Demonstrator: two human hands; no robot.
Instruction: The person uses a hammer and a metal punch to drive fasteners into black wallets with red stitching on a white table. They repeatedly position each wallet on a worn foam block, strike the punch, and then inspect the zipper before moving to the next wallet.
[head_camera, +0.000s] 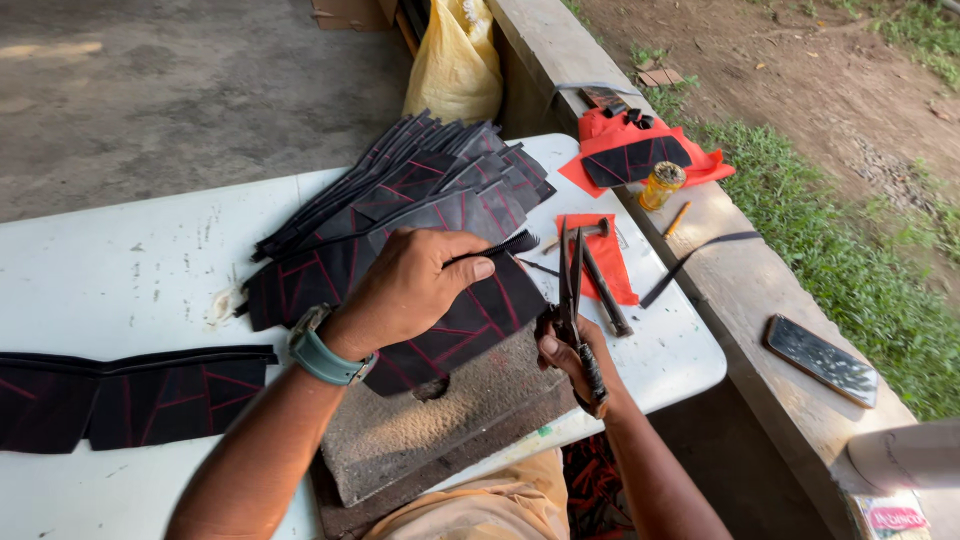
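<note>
Your left hand (410, 290) is closed over a black panel with red stitching (470, 320), thumb and fingers pinching its zipper edge on the stone slab (450, 420). At three o'clock from it, your right hand (570, 360) grips the pliers (572, 290), fingers wrapped tight around the handles, tips pointing to twelve o'clock.

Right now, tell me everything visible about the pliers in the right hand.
The pliers are dark metal with long slim jaws pointing up and away over the white table. The handles look worn, with a wrapped or ribbed dark grip. The right hand grips them by the handles, jaws nearly shut, beside the black red-stitched panel under the left hand.
</note>
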